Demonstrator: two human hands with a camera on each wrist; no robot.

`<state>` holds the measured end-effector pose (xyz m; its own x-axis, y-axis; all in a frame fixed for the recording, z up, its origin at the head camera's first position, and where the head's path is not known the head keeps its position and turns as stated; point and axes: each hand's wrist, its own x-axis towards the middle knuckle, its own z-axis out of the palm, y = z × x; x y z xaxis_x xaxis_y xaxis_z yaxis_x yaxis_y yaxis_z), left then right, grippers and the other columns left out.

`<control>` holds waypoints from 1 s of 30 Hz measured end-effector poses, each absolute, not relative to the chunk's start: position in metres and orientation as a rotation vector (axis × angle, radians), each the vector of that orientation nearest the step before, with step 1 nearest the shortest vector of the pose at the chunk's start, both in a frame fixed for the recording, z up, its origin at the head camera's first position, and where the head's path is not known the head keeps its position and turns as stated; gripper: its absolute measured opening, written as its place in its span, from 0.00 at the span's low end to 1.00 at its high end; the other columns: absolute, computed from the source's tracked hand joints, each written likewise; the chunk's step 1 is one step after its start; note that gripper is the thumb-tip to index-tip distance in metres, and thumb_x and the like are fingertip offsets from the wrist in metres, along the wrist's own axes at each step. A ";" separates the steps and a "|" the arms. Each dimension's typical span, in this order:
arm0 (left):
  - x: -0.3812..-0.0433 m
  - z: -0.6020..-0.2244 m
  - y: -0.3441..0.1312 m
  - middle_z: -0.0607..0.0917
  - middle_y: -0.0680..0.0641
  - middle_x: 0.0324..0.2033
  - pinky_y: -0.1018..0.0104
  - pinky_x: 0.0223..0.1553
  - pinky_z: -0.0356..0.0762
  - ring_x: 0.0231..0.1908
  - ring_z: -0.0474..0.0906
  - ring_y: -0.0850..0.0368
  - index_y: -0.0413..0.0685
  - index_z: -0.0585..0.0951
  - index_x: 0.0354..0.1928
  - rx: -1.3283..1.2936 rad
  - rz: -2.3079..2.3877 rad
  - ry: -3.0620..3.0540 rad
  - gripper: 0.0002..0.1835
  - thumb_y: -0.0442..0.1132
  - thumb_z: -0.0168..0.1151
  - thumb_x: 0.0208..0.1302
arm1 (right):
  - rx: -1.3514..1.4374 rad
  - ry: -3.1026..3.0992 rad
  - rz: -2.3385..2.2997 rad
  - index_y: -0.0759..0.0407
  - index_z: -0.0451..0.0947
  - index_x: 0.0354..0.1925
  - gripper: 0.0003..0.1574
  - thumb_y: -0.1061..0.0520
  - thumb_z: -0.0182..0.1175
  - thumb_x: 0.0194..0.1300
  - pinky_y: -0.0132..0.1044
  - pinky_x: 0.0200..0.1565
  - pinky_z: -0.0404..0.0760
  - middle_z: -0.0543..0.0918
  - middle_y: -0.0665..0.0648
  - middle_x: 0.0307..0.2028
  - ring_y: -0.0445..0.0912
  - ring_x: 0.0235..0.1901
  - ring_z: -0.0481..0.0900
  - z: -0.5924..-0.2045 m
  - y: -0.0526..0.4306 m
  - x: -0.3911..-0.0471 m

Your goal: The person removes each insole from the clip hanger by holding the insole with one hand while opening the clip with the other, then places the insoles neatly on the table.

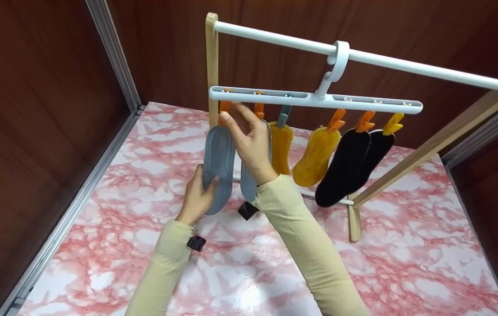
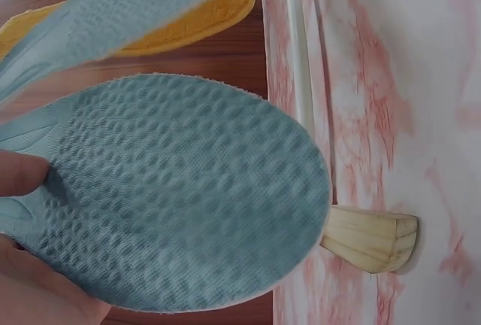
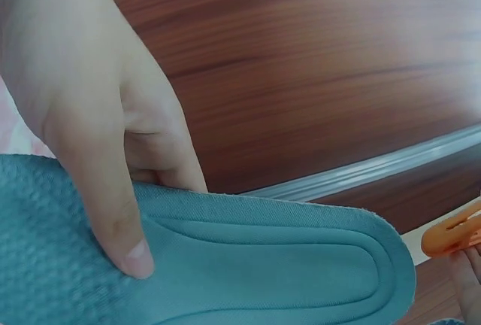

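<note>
My left hand (image 1: 199, 195) grips a grey-blue insole (image 1: 219, 164) by its edge, thumb across the front. The dimpled end of this insole fills the left wrist view. My right hand (image 1: 251, 138) pinches an orange clothespin (image 1: 225, 106) at the left end of the white hanger (image 1: 266, 96). In the right wrist view a small gap shows between the insole's smooth end and the clothespin (image 3: 455, 233). Behind my right wrist hangs a second grey-blue insole (image 1: 248, 182), partly hidden, below another orange clothespin (image 1: 259, 109).
The hanger hooks over a white rod (image 1: 275, 38) on a wooden-legged rack (image 1: 433, 142). Farther right hang yellow insoles (image 1: 317, 156) and black insoles (image 1: 343, 169) from clothespins. Beneath lies a pink-and-white marbled surface (image 1: 406, 263); dark wood panels (image 1: 42, 109) stand around it.
</note>
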<state>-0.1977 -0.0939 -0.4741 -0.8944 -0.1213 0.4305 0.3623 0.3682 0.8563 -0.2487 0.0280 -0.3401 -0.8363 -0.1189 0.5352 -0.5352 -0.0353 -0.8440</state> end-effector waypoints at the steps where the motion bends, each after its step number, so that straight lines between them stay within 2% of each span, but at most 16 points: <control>1: -0.198 -0.474 -0.094 0.80 0.30 0.43 0.42 0.53 0.72 0.48 0.78 0.36 0.30 0.69 0.53 -0.209 -1.542 -2.208 0.17 0.32 0.57 0.65 | 0.682 -1.956 1.946 0.72 0.71 0.60 0.26 0.65 0.59 0.65 0.38 0.58 0.75 0.77 0.67 0.57 0.55 0.58 0.77 -0.340 0.028 -0.249; 8: -0.197 -0.473 -0.096 0.80 0.30 0.43 0.43 0.52 0.72 0.47 0.78 0.36 0.29 0.69 0.53 -0.223 -1.530 -2.210 0.18 0.31 0.58 0.64 | 0.669 -1.959 1.964 0.70 0.73 0.59 0.26 0.62 0.61 0.64 0.36 0.56 0.76 0.79 0.65 0.56 0.50 0.56 0.79 -0.336 0.027 -0.247; 18: -0.192 -0.476 -0.101 0.79 0.29 0.45 0.43 0.55 0.70 0.51 0.77 0.35 0.30 0.69 0.54 -0.182 -1.547 -2.248 0.19 0.31 0.57 0.64 | 0.714 -1.906 1.937 0.71 0.73 0.57 0.25 0.63 0.62 0.63 0.37 0.55 0.77 0.81 0.66 0.52 0.49 0.52 0.81 -0.336 0.026 -0.248; 25: -0.188 -0.480 -0.102 0.78 0.28 0.48 0.42 0.57 0.68 0.54 0.75 0.34 0.29 0.68 0.55 -0.161 -1.539 -2.266 0.20 0.30 0.57 0.64 | 0.733 -1.950 1.898 0.72 0.70 0.60 0.28 0.64 0.61 0.64 0.36 0.56 0.76 0.77 0.66 0.58 0.51 0.56 0.79 -0.337 0.026 -0.245; 30: -0.187 -0.481 -0.103 0.79 0.28 0.48 0.41 0.55 0.70 0.52 0.76 0.33 0.31 0.68 0.56 -0.167 -1.545 -2.285 0.21 0.31 0.58 0.63 | 0.755 -1.958 1.854 0.71 0.69 0.61 0.28 0.63 0.60 0.65 0.37 0.58 0.75 0.75 0.66 0.60 0.50 0.57 0.78 -0.335 0.028 -0.241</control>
